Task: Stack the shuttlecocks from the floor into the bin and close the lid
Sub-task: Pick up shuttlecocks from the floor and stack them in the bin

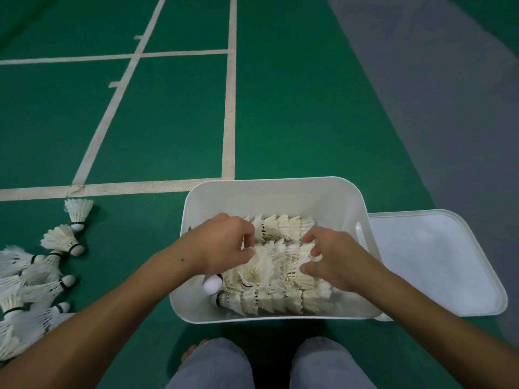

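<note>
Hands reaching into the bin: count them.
2. The left hand pinches the stacked shuttlecocks on the left side of the white bin; the right hand pinches them on its right side. No other hand shows.

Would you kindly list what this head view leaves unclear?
- Pile of loose shuttlecocks: cut off by the left edge, count unknown.
- Bin floor: covered by stacked shuttlecock rows.
- Grip of left hand and right hand: fingertips buried in feathers.
- Lid near corner: behind the right forearm.

No legible text, label, brand or number anywhere, only plain court lines (pixel 229 108) on the floor.
</note>
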`<state>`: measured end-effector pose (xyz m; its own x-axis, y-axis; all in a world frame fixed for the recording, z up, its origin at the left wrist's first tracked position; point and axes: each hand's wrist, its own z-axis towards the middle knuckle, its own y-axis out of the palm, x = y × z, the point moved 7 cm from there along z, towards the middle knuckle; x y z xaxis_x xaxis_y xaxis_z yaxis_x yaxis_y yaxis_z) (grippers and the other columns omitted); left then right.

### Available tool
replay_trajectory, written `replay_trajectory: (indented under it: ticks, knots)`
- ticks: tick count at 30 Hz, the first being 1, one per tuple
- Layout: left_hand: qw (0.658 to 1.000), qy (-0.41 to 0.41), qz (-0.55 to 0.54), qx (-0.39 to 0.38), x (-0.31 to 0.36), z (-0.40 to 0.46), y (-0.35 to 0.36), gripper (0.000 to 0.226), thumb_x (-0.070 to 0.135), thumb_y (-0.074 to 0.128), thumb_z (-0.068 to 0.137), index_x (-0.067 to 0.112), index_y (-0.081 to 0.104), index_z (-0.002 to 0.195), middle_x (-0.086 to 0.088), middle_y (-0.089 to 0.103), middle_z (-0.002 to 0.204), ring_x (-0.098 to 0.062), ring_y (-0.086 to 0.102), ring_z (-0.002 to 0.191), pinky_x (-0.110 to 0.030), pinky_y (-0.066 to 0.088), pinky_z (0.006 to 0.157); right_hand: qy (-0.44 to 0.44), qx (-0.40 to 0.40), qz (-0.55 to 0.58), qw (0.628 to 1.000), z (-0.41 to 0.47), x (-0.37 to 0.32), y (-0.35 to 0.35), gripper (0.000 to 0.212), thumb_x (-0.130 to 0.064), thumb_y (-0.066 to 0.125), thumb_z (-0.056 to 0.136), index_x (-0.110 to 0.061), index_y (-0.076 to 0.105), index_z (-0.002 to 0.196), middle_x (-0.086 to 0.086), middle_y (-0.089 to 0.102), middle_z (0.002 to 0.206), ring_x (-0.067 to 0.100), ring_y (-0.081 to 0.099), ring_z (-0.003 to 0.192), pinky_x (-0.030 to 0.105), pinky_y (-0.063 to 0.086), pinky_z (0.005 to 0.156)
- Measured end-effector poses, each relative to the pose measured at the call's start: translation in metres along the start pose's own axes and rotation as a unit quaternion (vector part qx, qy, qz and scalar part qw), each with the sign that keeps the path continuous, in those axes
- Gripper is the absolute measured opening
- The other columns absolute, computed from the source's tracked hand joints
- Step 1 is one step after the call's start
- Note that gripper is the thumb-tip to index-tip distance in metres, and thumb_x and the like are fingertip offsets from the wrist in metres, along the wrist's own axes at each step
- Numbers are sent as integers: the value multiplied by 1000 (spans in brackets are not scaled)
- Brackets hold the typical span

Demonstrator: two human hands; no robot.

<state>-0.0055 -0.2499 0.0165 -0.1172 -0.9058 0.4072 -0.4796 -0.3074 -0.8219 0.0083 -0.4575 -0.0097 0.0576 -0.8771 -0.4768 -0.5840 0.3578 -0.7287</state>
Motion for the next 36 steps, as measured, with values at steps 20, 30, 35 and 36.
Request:
replay_trajectory:
  ticks: [20,30,35,36]
  knots:
    - [989,148,27,-3,50,29,24,31,53,62,100,43,59,130,19,52,74,1,47,65,-30,39,66,-71,226,-177,955,-33,-19,-63,18,-43,61,99,-30,71,90,-11,66,87,15,58,86,35,55,66]
    - [976,171,137,-19,60,39,42,40,50,56,103,49,47,141,11,57,76,-18,59,88,-35,44,73,-5,121,-181,976,-29,-4,-33,13,-34,66,93,-24,67,85,-1,69,78,23,65,72,34,55,66]
    - [977,172,124,-19,54,35,41,39,53,56,102,48,46,140,9,70,88,-17,64,90,-39,53,79,26,53,-56,997,-16,4,-19,11,-25,77,91,-21,71,83,-2,73,79,17,67,75,28,54,71]
    - [977,173,120,-18,53,36,41,40,53,56,102,48,46,140,8,72,91,-18,64,91,-39,53,79,33,51,-42,997,-13,6,-20,13,-23,77,92,-22,69,82,-1,72,79,16,67,74,28,54,72]
